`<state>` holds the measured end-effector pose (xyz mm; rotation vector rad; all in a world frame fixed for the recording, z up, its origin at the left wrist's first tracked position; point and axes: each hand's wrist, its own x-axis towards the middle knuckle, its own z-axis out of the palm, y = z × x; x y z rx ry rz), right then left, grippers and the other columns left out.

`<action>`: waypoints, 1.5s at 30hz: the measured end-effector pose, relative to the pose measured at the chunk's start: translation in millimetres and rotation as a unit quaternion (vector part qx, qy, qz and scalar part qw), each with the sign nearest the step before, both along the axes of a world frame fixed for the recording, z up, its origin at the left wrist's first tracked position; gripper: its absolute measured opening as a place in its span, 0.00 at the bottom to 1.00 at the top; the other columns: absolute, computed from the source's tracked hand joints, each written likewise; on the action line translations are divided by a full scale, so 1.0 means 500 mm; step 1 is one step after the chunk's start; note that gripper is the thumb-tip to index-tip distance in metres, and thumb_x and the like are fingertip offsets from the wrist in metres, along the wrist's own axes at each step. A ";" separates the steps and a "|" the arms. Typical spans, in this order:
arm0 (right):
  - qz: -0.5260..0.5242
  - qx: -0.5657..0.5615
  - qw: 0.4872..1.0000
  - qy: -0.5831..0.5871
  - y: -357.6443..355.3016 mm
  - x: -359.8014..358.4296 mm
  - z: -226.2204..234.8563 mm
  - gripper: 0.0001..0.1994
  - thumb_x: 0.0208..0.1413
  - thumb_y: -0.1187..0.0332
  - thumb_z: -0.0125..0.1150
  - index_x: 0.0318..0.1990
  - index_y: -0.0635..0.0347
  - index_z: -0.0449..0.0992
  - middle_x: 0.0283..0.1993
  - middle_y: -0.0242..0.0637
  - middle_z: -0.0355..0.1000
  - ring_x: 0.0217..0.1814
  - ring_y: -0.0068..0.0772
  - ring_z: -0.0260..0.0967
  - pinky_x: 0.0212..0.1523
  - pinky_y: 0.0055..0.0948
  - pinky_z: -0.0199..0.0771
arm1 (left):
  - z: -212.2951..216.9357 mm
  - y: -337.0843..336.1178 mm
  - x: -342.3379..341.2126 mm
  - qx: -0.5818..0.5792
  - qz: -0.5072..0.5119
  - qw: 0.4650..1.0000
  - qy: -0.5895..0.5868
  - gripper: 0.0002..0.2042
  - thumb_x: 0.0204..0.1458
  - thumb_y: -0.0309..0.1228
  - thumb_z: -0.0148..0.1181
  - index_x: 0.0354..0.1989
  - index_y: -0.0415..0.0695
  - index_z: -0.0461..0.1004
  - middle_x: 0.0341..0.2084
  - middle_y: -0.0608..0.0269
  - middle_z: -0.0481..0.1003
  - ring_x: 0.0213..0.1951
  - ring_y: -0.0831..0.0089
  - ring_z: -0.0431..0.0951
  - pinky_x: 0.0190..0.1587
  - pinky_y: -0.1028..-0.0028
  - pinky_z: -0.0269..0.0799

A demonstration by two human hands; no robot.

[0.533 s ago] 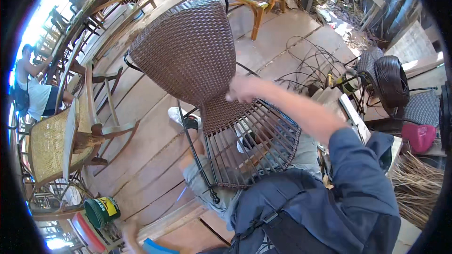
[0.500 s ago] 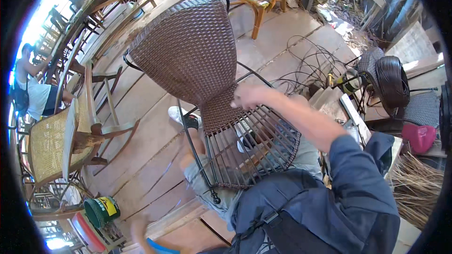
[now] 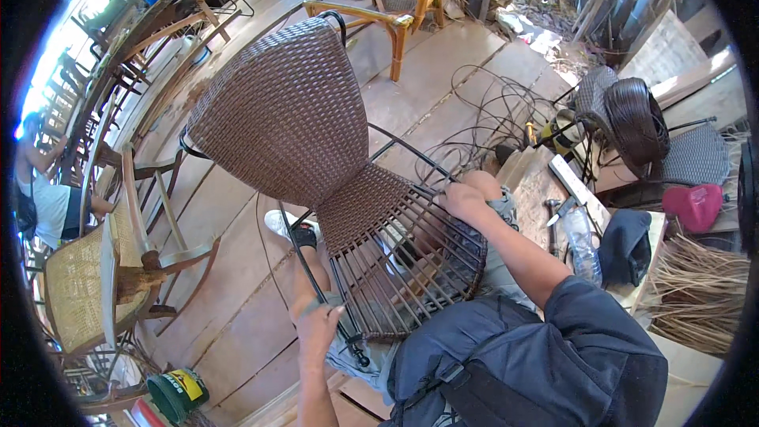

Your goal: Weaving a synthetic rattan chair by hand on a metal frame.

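Note:
A chair with a dark brown woven back leans across my lap. Its seat is tightly woven next to the back, and bare dark rods fan out toward me to a wrapped rim. My right hand is closed at the right side of the seat, where the weave ends, its fingers around the frame. My left hand is closed beside the left frame rod, thumb up; what lies inside its fingers is hidden. A thin dark strand loops down left of the chair toward that hand.
A wooden rocking chair stands at left, with a green bucket below it. On the right are a hammer, a plastic bottle, dark coiled strands and loose strands. A person sits far left.
My left hand has come up from the lower left to the chair's left rod. My right hand has moved from the woven part to the seat's right side. The view has shifted.

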<state>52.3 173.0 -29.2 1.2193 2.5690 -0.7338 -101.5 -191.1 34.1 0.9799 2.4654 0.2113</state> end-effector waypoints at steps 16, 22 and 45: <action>-0.097 -0.186 0.913 0.351 0.029 -0.033 -0.092 0.17 0.44 0.68 0.61 0.42 0.65 0.69 0.33 0.43 0.71 0.35 0.34 0.68 0.37 0.30 0.67 | -0.051 -0.009 -0.054 0.013 0.012 0.999 0.037 0.23 0.50 0.46 0.51 0.44 0.37 0.68 0.39 0.45 0.72 0.40 0.48 0.73 0.42 0.56 0.67; -0.114 -0.237 0.920 0.290 0.035 -0.034 -0.083 0.23 0.44 0.64 0.61 0.48 0.66 0.67 0.42 0.52 0.70 0.45 0.45 0.67 0.46 0.35 0.64 | 0.231 -0.394 -0.239 -0.339 0.408 0.840 0.108 0.12 0.54 0.37 0.49 0.37 0.42 0.74 0.38 0.57 0.73 0.39 0.67 0.72 0.39 0.67 0.67; -0.144 -0.080 0.982 0.087 0.019 -0.070 -0.039 0.25 0.43 0.51 0.57 0.38 0.68 0.73 0.40 0.57 0.70 0.45 0.52 0.68 0.45 0.41 0.66 | 0.004 -0.155 -0.156 -0.074 0.183 0.977 0.084 0.21 0.49 0.48 0.51 0.29 0.40 0.76 0.26 0.46 0.74 0.31 0.52 0.75 0.34 0.60 0.67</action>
